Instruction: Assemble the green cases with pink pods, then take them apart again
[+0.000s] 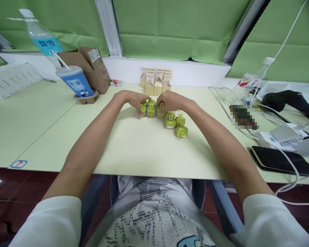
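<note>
Several small clear jars with green lids [151, 107] and yellow loops stand close together in a short row at the middle of the table. My left hand [135, 101] is at the row's left end, its fingers bent around the leftmost jar. At the right end, my right hand [171, 100] has its fingers curled onto another green-lidded jar [160, 112], partly covering it. More of these jars [170, 122] lie loosely just right of the row, below my right wrist. The nearest one [181, 131] is tipped over, its loop toward me.
Behind the row stand several open cream-coloured boxes [158, 85] against the wall. Back left are a cardboard box [98, 73], a blue cup [76, 82] and a bottle [45, 37]. Cables [278, 151], a phone [283, 160] and a black cloth [288, 99] lie at right.
</note>
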`<action>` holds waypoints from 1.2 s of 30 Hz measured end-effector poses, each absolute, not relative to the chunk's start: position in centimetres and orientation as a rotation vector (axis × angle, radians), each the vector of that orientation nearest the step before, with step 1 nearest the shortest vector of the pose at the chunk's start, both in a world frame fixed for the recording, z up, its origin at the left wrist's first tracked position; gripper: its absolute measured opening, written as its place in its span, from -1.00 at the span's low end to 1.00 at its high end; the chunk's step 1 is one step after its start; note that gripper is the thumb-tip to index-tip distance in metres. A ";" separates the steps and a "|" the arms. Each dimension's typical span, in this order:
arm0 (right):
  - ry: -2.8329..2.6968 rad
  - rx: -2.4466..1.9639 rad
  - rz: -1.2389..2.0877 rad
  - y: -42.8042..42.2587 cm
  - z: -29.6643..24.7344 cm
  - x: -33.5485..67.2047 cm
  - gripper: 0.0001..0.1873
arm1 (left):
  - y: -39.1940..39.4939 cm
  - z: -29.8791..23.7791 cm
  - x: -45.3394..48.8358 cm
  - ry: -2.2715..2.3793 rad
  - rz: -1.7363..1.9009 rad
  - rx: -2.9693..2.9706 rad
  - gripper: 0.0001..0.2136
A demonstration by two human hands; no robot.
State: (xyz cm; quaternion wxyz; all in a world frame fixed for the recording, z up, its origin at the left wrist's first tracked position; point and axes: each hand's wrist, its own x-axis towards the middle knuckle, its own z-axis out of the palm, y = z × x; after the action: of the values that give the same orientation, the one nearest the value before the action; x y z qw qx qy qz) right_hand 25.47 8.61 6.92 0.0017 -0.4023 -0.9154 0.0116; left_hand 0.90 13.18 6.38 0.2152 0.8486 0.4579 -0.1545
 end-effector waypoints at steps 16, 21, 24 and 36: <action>-2.905 -0.953 -0.022 11.0 4.9 25.6 -0.79 | 13.3 6.5 0.8 1.318 -0.387 2.380 0.46; -2.842 -1.008 0.150 10.0 6.2 25.6 -0.62 | 13.3 6.5 0.5 1.274 -0.363 2.399 0.48; -2.739 -0.987 0.235 10.3 7.2 26.8 -0.61 | 13.4 6.5 0.6 1.294 -0.390 2.371 0.51; -2.857 -1.310 0.209 11.5 5.8 27.0 0.17 | 12.1 6.8 2.0 1.381 -0.305 2.402 0.30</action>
State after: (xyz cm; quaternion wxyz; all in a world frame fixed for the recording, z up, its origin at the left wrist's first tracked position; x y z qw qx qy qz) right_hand 27.00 11.45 5.75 -0.0043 -0.4158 -0.9070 0.0662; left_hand 2.01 12.09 6.80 0.1761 0.8483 0.4877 -0.1075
